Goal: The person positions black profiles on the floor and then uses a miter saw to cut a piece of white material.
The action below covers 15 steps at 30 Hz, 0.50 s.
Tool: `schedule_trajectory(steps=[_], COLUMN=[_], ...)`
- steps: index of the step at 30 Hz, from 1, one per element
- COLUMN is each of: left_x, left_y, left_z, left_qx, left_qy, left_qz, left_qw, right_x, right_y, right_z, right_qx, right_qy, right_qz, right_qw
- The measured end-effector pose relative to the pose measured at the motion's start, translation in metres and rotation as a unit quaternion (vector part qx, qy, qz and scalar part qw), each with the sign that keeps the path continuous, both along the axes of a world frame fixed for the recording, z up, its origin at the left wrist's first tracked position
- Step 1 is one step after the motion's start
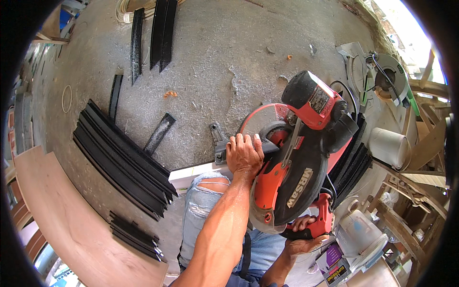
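Note:
A red and black miter saw (294, 167) stands on the floor in front of me, a little right of the middle. My right hand (306, 234) is wrapped around its red trigger handle (322, 220), low on the right. My left hand (245, 155) presses down beside the blade area, its fingers curled over the saw's dark fence (268, 146). Under that palm lies a white bar (191, 177), which sticks out leftward past my torn-jeans knee. The hand hides the bar's right part, and the guard hides where blade and bar meet. A metal clamp-like part (218, 138) sits just beyond the bar.
Long black profiles (122, 158) lie in a bundle on the left, with shorter offcuts (136, 234) nearer me. A wooden board (71, 205) is at far left. Another circular saw (389, 79), a white bucket (358, 234) and timber frames (406, 191) stand on the right.

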<state>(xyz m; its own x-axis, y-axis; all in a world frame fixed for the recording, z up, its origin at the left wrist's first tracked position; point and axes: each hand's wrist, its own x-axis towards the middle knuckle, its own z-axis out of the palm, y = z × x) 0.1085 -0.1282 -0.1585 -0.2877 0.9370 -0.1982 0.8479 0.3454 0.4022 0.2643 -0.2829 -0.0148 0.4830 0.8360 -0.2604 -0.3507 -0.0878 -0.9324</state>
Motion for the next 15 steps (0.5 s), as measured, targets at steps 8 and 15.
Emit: schedule_trajectory(steps=[8,15], left_x=[0.0043,-0.0008], left_y=[-0.0005,-0.0012], left_z=[-0.0058,-0.0037], left_qx=[0.033,0.036], left_qy=[0.009,0.01], left_qz=[0.002,0.003], left_qw=[0.999,0.999], right_x=[-0.0013,-0.0003], right_y=[0.0039,0.0018], right_z=[0.005,0.0013], right_qx=[-0.007,-0.006], right_qy=[-0.018,-0.014], right_qz=[-0.003,-0.002], right_qw=[1.0,1.0])
